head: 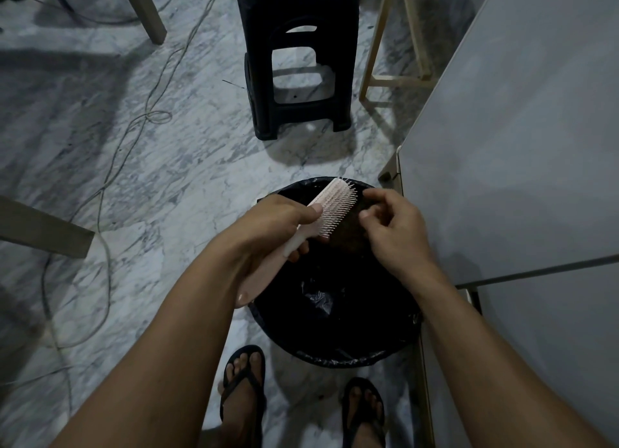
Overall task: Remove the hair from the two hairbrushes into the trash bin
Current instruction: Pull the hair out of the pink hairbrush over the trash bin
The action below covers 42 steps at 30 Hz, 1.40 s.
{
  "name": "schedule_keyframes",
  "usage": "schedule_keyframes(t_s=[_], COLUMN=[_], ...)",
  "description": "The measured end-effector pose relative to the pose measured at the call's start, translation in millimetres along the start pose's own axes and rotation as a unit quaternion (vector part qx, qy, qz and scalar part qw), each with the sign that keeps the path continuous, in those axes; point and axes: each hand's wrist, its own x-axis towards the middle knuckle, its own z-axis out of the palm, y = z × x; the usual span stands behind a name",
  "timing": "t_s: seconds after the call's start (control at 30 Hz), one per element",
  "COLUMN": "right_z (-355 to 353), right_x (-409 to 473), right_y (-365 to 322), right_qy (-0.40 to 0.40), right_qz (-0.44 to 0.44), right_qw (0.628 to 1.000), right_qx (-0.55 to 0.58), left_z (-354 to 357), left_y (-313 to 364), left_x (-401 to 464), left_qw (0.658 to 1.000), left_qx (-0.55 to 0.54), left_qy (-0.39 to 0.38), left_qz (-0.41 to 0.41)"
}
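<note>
A grey-topped table [522, 129] runs along the right, with a black plastic stool [294, 62] standing on the marble floor [100, 129] beyond a trash bin [335, 357] lined with a black bag. Over the bin's open mouth the left hand [274, 226] is wrapped around the handle of a pale pink hairbrush [330, 210], thumb pressed on its back, bristles facing right. The right hand [392, 226], just beside those bristles, pinches a dark tuft of hair [348, 225] between thumb and fingertips.
</note>
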Motion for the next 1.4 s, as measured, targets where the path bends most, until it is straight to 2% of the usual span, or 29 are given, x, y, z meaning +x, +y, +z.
schedule_keyframes(t_s=[0.1,0.23,0.3,0.37,0.43,0.5,0.57,0.63,0.7,0.8,0.87,0.97,1.07,1.13,1.2,1.27,1.33,1.4], right_z=[8,5,4,4,-1,-8,-11,-12,-10,-9,-7,0,3,0,-4,-4,-4,-3], right_x=[-2,-6,-7,-6,-5,-2,-1,-2,-5,-6,-5,-2,1,2,2,1,1,2], right_y=[-5,-8,-9,-6,-3,1,6,9,9,2,0,0,3,4,4,3,5,8], right_qy=[-0.118,-0.203,-0.228,-0.228,-0.229,-0.237,-0.239,-0.246,-0.256,-0.201,-0.136,-0.142,-0.194,-0.196,-0.202,-0.21,-0.191,-0.163], right_qz=[0.063,0.132,0.137,0.093,0.042,0.023,0.036,0.066,0.08,0.051,0.021,0.039,0.096,0.119,0.12,0.094,0.046,0.019], right_qw=[0.988,0.955,0.945,0.96,0.972,0.963,0.947,0.938,0.934,0.943,0.966,0.989,0.946,0.924,0.923,0.945,0.972,0.983], right_qx=[0.081,0.169,0.191,0.134,0.017,-0.127,-0.213,-0.233,-0.237,-0.26,-0.221,0.002,0.242,0.304,0.305,0.233,0.127,0.077], left_z=[2,0,0,0,0,-4,-8,-11,-9,-4,-1,2,0,-3,-5,-4,-4,-5], left_y=[3,4,4,5,7,6,6,8,9,7,6,6,7,7,8,10,13,14], left_x=[-3,-5,-7,-7,-6,-4,-2,-3,-6,-5,-4,-7,-10,-11,-11,-12,-12,-10], left_qw=[1.0,0.999,0.999,0.999,0.999,0.992,0.983,0.985,0.992,0.997,0.999,1.0,0.998,0.998,0.998,0.999,0.999,0.995], left_qx=[0.021,0.003,-0.016,-0.015,-0.001,0.007,-0.003,-0.019,-0.028,-0.008,-0.005,0.009,0.024,0.025,0.017,0.009,0.014,0.019], left_qy=[-0.014,-0.03,-0.038,-0.022,0.038,0.124,0.179,0.168,0.122,0.076,0.051,-0.01,-0.044,-0.048,-0.046,-0.02,0.033,0.092], left_qz=[0.015,0.019,0.019,0.021,0.023,0.029,0.037,0.031,0.011,-0.014,-0.018,-0.014,-0.023,-0.032,-0.033,-0.03,-0.029,-0.033])
